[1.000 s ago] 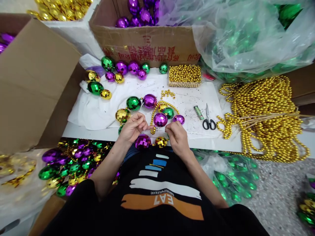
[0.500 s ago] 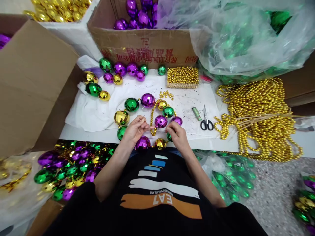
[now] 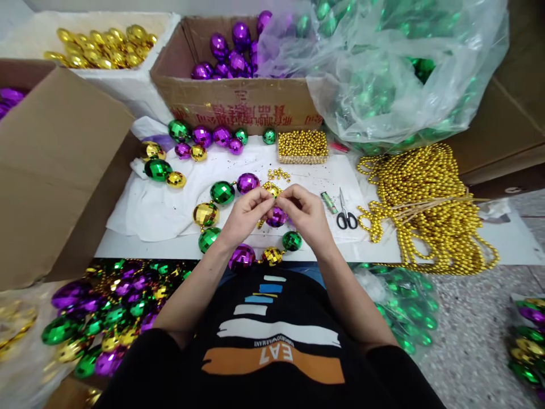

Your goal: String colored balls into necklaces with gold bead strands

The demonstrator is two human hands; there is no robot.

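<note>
My left hand and my right hand meet fingertip to fingertip over the white cloth, both pinched closed. A thin thread showed at the left fingers a moment ago; now the fingers cover what they hold. Around and under them lies a necklace of faceted balls: a purple ball, a green ball, a gold ball and several more, with small gold beads between. Another purple ball sits just below the fingertips. A short gold bead strand is mostly hidden behind my hands. Loose gold beads lie beyond them.
Black-handled scissors and a small green tube lie at right, beside heaped gold bead strands. A box of gold beads stands behind. Cartons and a plastic bag of green balls border the back.
My hands were apart and have come together, fingertips touching, a little farther up over the cloth. The view has shifted slightly.
</note>
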